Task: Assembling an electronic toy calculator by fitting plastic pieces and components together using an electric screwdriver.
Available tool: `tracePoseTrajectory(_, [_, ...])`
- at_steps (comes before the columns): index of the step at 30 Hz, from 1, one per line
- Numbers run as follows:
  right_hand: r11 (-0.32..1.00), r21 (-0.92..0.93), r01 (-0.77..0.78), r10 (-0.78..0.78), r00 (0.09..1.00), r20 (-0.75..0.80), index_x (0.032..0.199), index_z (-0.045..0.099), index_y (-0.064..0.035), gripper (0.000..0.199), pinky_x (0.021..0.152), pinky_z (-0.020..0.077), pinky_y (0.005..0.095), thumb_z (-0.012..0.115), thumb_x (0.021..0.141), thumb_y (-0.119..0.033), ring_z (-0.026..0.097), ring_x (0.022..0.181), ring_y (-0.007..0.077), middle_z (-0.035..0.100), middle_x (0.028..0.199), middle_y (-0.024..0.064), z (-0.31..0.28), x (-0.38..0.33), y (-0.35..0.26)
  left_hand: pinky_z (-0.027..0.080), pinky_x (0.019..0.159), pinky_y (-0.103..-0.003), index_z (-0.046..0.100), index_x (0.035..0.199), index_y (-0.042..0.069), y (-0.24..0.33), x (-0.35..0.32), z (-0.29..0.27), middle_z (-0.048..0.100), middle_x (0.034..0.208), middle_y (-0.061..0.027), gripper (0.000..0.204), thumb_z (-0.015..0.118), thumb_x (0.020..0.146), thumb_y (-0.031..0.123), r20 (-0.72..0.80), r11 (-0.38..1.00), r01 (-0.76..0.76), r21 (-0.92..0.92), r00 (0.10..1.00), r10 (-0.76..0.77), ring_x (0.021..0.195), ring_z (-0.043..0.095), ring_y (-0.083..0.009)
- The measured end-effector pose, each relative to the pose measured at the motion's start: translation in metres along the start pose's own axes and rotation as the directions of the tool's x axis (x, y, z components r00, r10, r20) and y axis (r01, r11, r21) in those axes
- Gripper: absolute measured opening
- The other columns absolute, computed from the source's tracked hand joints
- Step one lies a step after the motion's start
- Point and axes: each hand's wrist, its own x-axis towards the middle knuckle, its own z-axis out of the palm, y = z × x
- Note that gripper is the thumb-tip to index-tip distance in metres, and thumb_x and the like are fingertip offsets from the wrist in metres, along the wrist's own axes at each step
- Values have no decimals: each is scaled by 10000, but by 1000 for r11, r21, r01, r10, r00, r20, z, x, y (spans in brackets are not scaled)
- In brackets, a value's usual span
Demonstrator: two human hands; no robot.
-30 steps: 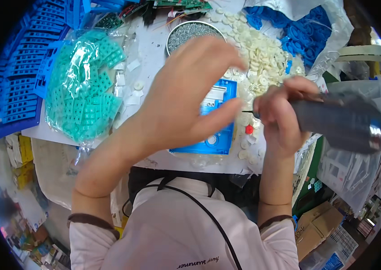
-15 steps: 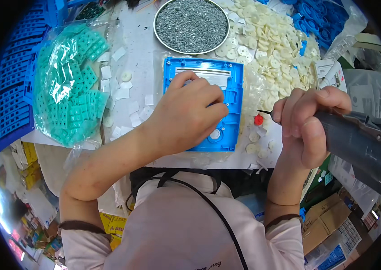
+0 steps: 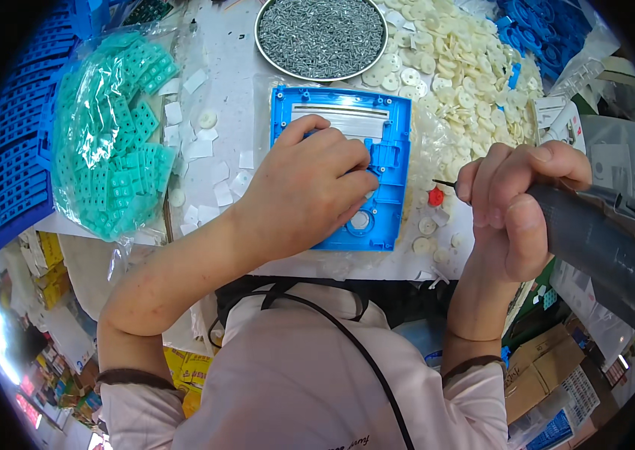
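Observation:
A blue plastic casing (image 3: 391,196), open side up with ribs, screw posts and a round ring, lies on the table before me. Across it reaches my left hand (image 3: 310,187), its fingers curled down into the casing. The hand itself hides the fingertips and whatever they pinch. To the right of the casing, my right hand (image 3: 516,202) is wrapped around a dark electric screwdriver (image 3: 595,240). The screwdriver's thin bit points left toward the casing, apart from it. Just below the bit sits a small red piece (image 3: 435,196).
A round dish of screws (image 3: 321,37) stands behind the casing. Cream plastic discs (image 3: 452,82) heap at the back right, near blue parts (image 3: 539,34). On the left lie a clear bag of teal pieces (image 3: 111,142), small white squares (image 3: 199,148) and stacked blue grid-like parts (image 3: 21,150).
The whole view has shifted slightly. My left hand stays curled over the casing with its fingers a little changed; my right hand keeps the electric screwdriver in almost the same place.

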Motion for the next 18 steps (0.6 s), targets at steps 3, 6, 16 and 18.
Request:
tracePoseTrajectory(3, [977, 213, -10, 1, 999, 42, 1256, 483, -36, 434, 627, 511, 359, 712, 893, -107, 515, 603, 149, 547, 698, 44, 6, -4, 2, 431, 989, -469, 698, 976, 124, -1, -1, 2, 621, 986, -38, 229, 792, 767, 108, -27, 1000, -3, -24, 1000, 2, 951, 614, -240])
tracePoseTrajectory(6, [950, 307, -59, 15, 989, 144, 1238, 473, -25, 438, 677, 537, 373, 733, 888, -65, 546, 644, 166, 577, 725, 65, 16, -8, 3, 431, 993, -468, 698, 969, 127, -2, -1, 1, 616, 980, -37, 247, 796, 743, 114, -39, 999, -1, -50, 999, -1, 954, 608, -241])
tracePoseTrajectory(16, [963, 261, -73, 24, 982, 187, 1210, 461, -64, 384, 667, 529, 370, 717, 925, -97, 556, 660, 160, 576, 726, 44, 35, -14, 27, 448, 912, -395, 698, 818, 140, -7, -3, 12, 565, 857, -7, 108, 739, 726, 180, -152, 999, -37, -28, 988, 32, 857, 573, -223])
tracePoseTrajectory(18, [961, 263, -81, 34, 983, 178, 1204, 463, -66, 382, 656, 528, 370, 718, 923, -104, 552, 653, 159, 573, 721, 41, 36, -15, 28, 449, 907, -390, 688, 795, 140, -8, -5, 14, 563, 844, -3, 92, 734, 728, 184, -170, 999, -37, -27, 985, 32, 849, 573, -215])
